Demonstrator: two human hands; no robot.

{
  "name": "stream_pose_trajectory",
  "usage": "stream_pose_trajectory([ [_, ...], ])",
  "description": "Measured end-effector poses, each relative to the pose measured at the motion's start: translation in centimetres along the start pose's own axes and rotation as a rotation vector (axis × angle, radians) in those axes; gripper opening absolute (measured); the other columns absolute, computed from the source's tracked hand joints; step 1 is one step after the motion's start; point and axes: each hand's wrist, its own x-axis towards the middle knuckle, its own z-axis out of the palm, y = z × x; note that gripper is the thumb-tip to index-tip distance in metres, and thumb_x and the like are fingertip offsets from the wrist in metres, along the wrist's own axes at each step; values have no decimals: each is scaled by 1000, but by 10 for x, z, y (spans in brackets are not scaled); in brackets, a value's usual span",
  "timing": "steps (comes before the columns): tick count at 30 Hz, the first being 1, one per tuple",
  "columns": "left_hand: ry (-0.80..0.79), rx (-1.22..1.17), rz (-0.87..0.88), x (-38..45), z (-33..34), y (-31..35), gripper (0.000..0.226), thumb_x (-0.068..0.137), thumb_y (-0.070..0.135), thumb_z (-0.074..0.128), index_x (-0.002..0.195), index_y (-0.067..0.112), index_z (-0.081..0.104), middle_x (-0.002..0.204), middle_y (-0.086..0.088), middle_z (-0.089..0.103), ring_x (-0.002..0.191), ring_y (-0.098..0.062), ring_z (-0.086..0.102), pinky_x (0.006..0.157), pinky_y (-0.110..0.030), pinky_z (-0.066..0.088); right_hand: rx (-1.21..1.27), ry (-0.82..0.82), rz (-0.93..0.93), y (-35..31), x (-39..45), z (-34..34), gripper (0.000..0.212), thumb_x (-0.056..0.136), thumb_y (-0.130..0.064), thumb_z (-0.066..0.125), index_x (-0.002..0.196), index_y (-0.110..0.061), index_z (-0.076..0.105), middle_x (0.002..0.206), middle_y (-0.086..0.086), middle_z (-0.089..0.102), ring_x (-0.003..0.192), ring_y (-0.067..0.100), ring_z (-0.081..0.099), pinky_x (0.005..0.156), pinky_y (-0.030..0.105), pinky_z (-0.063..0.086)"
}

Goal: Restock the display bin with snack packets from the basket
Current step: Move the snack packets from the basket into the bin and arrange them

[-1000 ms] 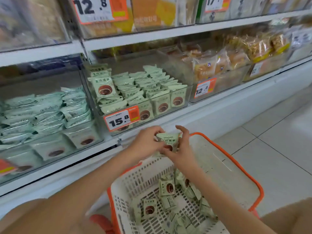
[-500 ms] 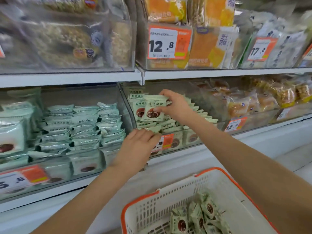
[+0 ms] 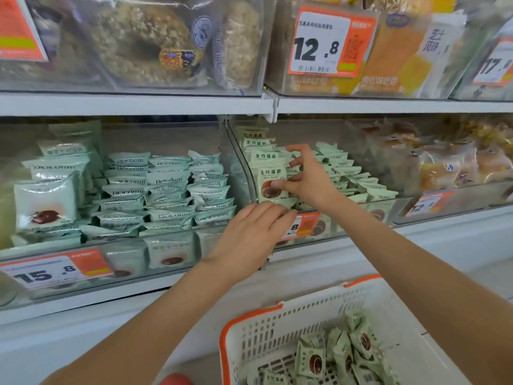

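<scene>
1. My right hand pinches an upright snack packet by its right edge, thumb on the printed face, the other fingers spread loosely above. The packet stands at the front left of the display bin, at the head of a row of upright ones.
2. My left hand lies flat, fingers straight and together, with nothing in its grasp. Its fingertips rest at the bin's front lip, just below the packet and partly over the orange price tag.
3. The basket sits below with more packets loose in it, so I judge plenty of restocking remains.
4. Risk: if I let go before the packet is seated, it may tip forward over the low front wall, since nothing but my pinch seems to prop it.
5. Risk: pushing too hard could topple the row behind it into the flat stacks on the right.
6. Risk: my left fingertips could knock the price tag loose.
</scene>
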Motion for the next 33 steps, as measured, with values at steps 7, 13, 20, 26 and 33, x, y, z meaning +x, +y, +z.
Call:
stream_pose_trajectory([
  [7,133,3,186,0,6,35,24,85,-1,51,107,9,53,103,-9,64,102,-26,52,89,-34,39,130,301,-14,7,-45,-22,49,80,-25,75,120,-23,46,112,0,51,86,11,60,69,20,50],
  [13,-190,-67,337,-18,61,80,25,71,-1,63,92,12,62,87,-3,61,83,-22,58,71,-29,44,182,565,37,63,-145,-17,21,89,-18,63,97,-29,47,95,-5,54,77,7,56,65,14,45],
  [20,-906,-283,-133,-99,138,119,37,87,-5,50,121,9,53,121,-9,53,111,-26,50,84,-34,39,-150,-62,611,195,-262,56,36,90,-32,62,119,-26,43,112,0,55,87,13,57,69,28,47],
  [26,-1202,-329,-415,-171,185,128,47,89,-3,44,134,12,45,136,-11,45,121,-28,45,98,-33,36,-125,-545,915,250,-302,122,58,87,-32,66,134,-17,35,134,7,44,112,23,53,85,31,49],
  [33,-1414,-222,-364,-199,212,141,62,86,4,55,142,15,32,141,-6,39,130,-25,36,106,-38,31,-148,-730,630,251,-305,192,103,77,-5,72,150,-34,4,158,5,12,131,28,42,101,38,45],
])
